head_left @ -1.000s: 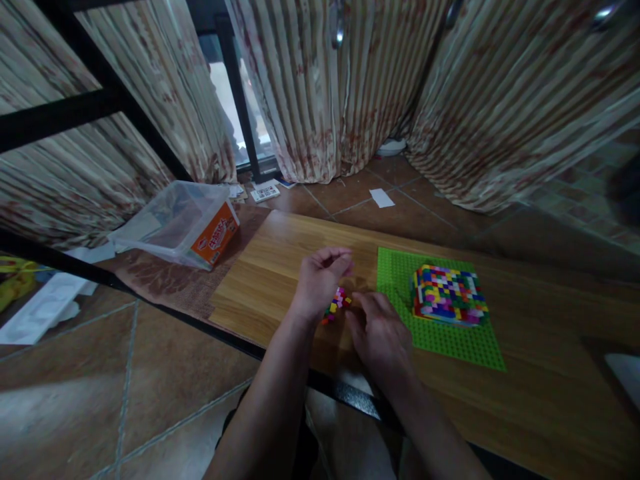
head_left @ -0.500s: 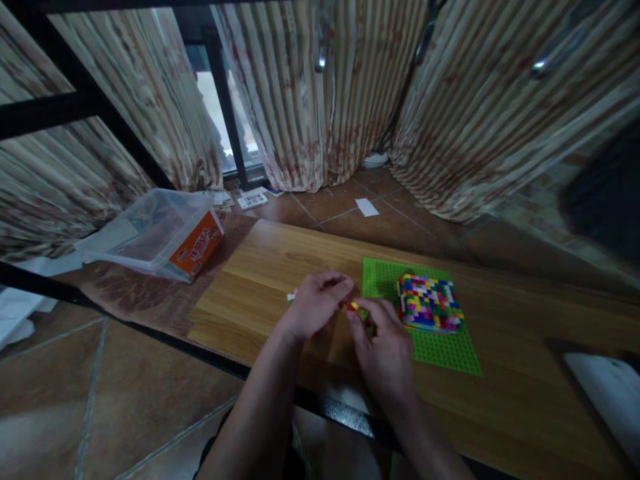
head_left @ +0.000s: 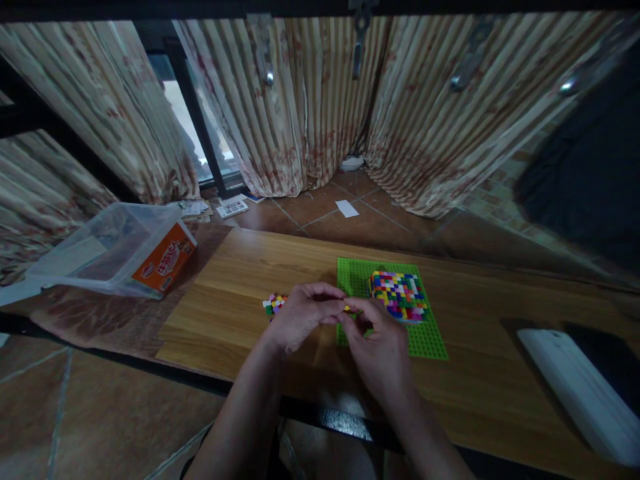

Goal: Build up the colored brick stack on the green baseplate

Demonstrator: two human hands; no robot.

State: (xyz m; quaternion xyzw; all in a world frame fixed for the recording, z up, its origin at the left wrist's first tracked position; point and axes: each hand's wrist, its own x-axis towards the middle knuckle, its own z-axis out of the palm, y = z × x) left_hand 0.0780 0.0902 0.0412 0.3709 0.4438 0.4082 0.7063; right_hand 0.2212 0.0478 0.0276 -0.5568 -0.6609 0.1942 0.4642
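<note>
My left hand and my right hand meet fingertip to fingertip over the table, both closed in a pinch. Between them shows a tiny yellow toy brick, mostly covered by the fingers. Just right of my right hand, a block of many-coloured toy bricks stands on a green baseplate. A small pile of loose bricks lies beyond my left wrist, partly hidden by it.
The wooden table runs across the view. At its left stands a clear plastic bin with an orange label. A white object and a dark flat one lie at the right. Striped curtains hang behind.
My hands have come together, their fingertips now touching around the yellow brick. The view has turned right, so more of the white object shows and the loose pile is less covered.
</note>
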